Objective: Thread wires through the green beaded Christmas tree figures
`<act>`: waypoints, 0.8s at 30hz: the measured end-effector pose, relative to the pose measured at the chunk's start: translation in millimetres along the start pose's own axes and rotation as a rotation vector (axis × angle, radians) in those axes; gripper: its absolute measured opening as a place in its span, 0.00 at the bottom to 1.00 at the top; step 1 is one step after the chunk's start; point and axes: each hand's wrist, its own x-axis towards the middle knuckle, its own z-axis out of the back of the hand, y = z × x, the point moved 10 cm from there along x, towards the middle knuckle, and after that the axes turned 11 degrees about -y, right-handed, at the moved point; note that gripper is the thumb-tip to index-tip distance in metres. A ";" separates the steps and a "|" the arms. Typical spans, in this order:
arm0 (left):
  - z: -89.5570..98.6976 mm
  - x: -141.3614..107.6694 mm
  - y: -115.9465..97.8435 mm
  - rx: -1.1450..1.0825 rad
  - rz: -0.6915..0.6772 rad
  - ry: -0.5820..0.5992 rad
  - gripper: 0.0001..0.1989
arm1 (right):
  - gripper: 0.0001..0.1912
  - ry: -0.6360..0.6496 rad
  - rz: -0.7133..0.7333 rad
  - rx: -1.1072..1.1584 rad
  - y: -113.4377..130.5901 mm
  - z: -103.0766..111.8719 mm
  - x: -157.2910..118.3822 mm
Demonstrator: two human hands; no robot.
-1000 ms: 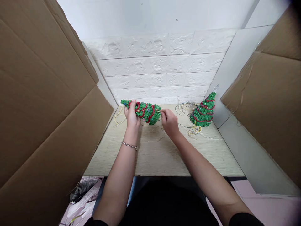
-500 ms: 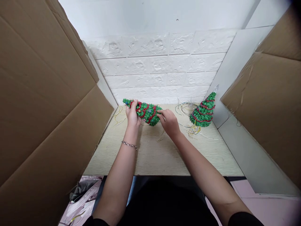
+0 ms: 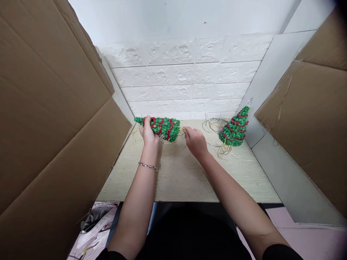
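Note:
A green beaded Christmas tree (image 3: 165,128) with red garlands and small coloured baubles lies sideways above the table, its tip to the left. My left hand (image 3: 149,133) is wrapped round its narrower half, thumb on top. From the wide base a thin yellowish wire (image 3: 181,128) runs out to the right, and my right hand (image 3: 195,143) pinches its end between thumb and fingers. The base's underside faces away to the right and is hidden.
A second beaded tree (image 3: 235,128) with a clear topper stands at the back right among loose wires (image 3: 225,150). Yellow wires (image 3: 137,134) lie at the back left. Cardboard sheets (image 3: 54,108) flank both sides; a white brick-pattern wall (image 3: 179,76) closes the back.
My left hand has shifted left with the tree, opening a gap between the base and my right hand. The wire now shows stretched across that gap.

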 end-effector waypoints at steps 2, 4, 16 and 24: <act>-1.0 -1.1 1.3 0.003 -0.007 0.015 0.15 | 0.16 -0.026 -0.026 0.013 -2.0 3.6 0.3; -1.9 -2.3 2.3 0.007 -0.011 0.026 0.16 | 0.16 -0.048 -0.084 0.013 -6.9 7.5 0.6; -17.8 -15.0 14.2 0.058 0.089 0.166 0.15 | 0.13 0.021 -0.012 0.023 -3.5 -3.7 -2.1; -12.5 -8.2 13.7 0.021 0.169 0.125 0.14 | 0.14 0.010 -0.003 0.076 1.5 3.3 0.3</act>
